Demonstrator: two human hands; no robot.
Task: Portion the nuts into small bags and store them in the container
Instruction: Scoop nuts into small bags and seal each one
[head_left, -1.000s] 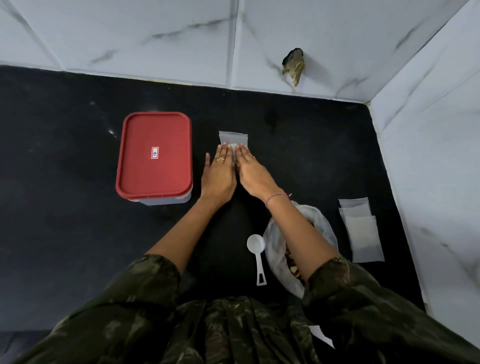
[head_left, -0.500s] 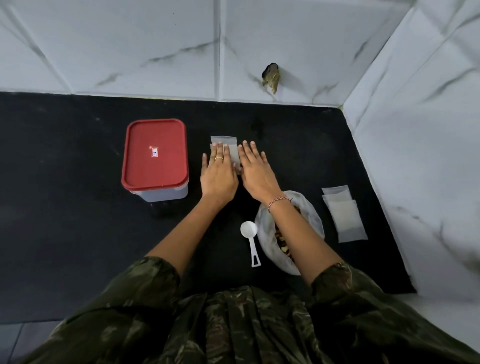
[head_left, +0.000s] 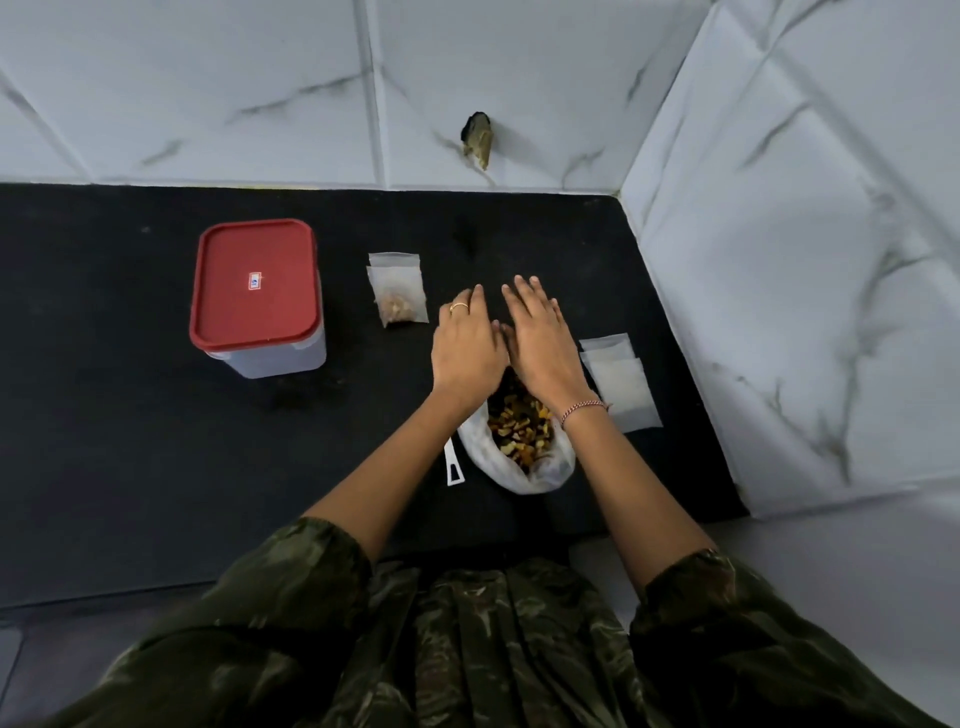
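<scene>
**A:** What had changed with the small bag (head_left: 397, 293)?

**B:** Half a second before, both hands were pressed flat on it; now they had come off it and drawn back toward the near edge of the mat (head_left: 156, 441); the bag lay alone and flat, a clump of nuts showing in its lower half; whether its strip was fully closed I could not tell.

**A:** And the hands themselves?

**B:** The left hand (head_left: 467, 348) and the right hand (head_left: 543, 343) were side by side, thumbs almost meeting, palms down, fingers (head_left: 524, 291) straight, gripping nothing; they were over the far rim of the big bag of nuts (head_left: 519, 431), which sat open toward the near edge.

**A:** Where was the container (head_left: 257, 291)?

**B:** Toward the far edge, left of the small bag and apart from it, red lid on; so this portion was not yet stored.

**A:** What did that mean for the task?

**B:** One portion looked finished, I judged; the next step was either to lift the lid and put that bag in, or to start another; the stack of empty bags (head_left: 621, 382) lay by the right edge, just beside the right wrist; the scoop (head_left: 453, 465) lay left of the nuts, only its handle showing past the left forearm.
</scene>
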